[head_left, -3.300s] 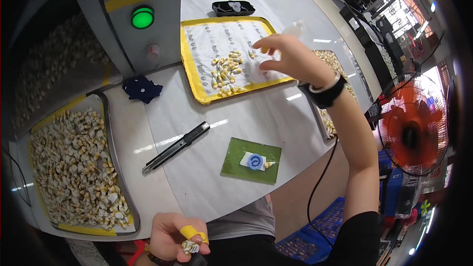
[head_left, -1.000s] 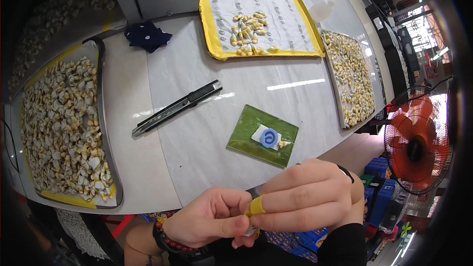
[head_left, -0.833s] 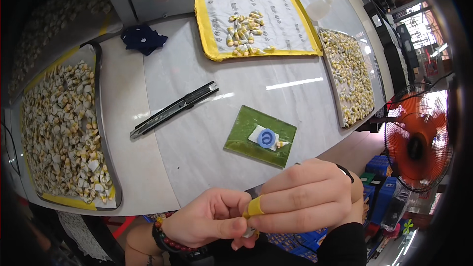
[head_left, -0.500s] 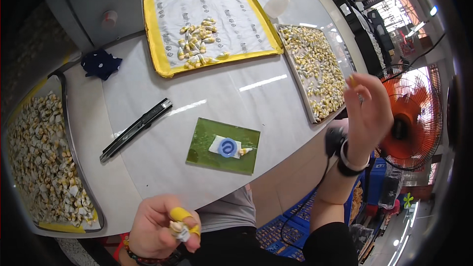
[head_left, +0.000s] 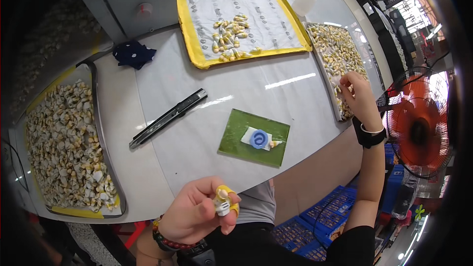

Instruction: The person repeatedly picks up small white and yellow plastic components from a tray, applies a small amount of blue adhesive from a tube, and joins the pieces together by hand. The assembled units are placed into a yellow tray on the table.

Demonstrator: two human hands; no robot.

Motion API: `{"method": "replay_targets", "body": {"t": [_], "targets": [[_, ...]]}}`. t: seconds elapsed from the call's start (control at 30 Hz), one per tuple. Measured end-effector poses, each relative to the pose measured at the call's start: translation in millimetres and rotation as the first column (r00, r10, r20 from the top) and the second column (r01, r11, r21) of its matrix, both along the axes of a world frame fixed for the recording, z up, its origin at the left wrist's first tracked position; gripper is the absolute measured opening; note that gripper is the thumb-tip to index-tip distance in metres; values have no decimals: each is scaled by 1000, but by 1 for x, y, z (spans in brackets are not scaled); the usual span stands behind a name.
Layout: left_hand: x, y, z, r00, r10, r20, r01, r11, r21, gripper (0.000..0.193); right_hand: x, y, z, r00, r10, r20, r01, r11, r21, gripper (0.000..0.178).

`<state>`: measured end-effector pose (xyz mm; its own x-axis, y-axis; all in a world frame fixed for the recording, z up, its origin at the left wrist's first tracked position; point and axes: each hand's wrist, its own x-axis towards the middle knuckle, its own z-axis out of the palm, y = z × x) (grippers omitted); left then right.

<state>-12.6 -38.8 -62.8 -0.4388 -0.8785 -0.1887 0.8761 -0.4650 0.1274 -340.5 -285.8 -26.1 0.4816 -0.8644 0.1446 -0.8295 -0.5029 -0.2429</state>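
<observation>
My left hand (head_left: 193, 212), low in the middle, grips a small white and cream figurine (head_left: 223, 204) between thumb and fingers; yellow covers wrap some fingertips. At the right, my right hand (head_left: 358, 96) reaches over the near part of a tray of small yellow-and-white pieces (head_left: 340, 49). Its thumb and fingertips are pinched together, and what they hold, if anything, is too small to make out. Between the hands lies a green glass-like plate (head_left: 236, 141). On it rest a white paper square (head_left: 248, 136), a round blue disc (head_left: 259, 139) and one small yellow-and-white piece (head_left: 276, 143).
A yellow-edged tray (head_left: 197, 61) lined with printed white cloth holds a cluster of pieces. Many more fill the left tray (head_left: 101, 143). A long black utility knife (head_left: 168, 118), a dark dotted cloth (head_left: 134, 55) and a white bottle (head_left: 304, 4) lie around. An orange fan (head_left: 419, 123) stands right.
My right hand has come down from the air onto the right tray, its fingers drawing together. My left hand still grips the figurine and has turned slightly. The whole view has shifted.
</observation>
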Motion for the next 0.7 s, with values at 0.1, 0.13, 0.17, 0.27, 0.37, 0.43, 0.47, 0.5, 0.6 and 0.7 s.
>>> {"method": "replay_targets", "body": {"t": [0.1, 0.13, 0.17, 0.27, 0.37, 0.43, 0.47, 0.5, 0.6, 0.7], "targets": [[1, 1, 0, 1000, -12, -14, 12, 1000, -15, 50, 6, 11, 8, 992, -52, 119, 56, 998, -34, 10], [1, 1, -1, 1000, -16, -13, 16, 1000, -11, 50, 10, 17, 14, 982, -46, 185, 54, 998, -36, 8], [1, 1, 0, 1000, -15, -16, 15, 1000, -3, 50, 15, 24, 18, 967, -42, 251, 53, 998, -38, 7], [4, 1, -1, 1000, -15, -19, 15, 1000, 4, 50, 47, 59, 22, 830, 29, 558, -99, 990, 97, 10], [4, 2, -2, 1000, -6, -18, 6, 1000, -2, 50, 76, 79, 34, 787, 329, 522, -433, 897, 87, 16], [7, 3, 0, 1000, 1, 2, -1, 1000, 2, 51, 96, 89, 38, 766, 384, 517, -531, 830, 170, 20], [8, 4, 0, 1000, 15, 11, -15, 1000, 7, 51, 103, 92, 38, 774, 369, 515, -540, 809, 232, 22], [8, 5, 1, 1000, 24, 17, -24, 1000, 10, 51, 108, 95, 39, 786, 351, 509, -541, 788, 293, 23], [9, 5, 0, 999, 42, -6, -42, 999, 13, 51, 118, 98, 36, 817, 377, 438, -527, 797, 297, 21], [9, 6, 0, 998, 53, -35, -53, 999, 3, 50, 124, 92, 31, 816, 470, 336, -550, 810, 203, 17]]}}
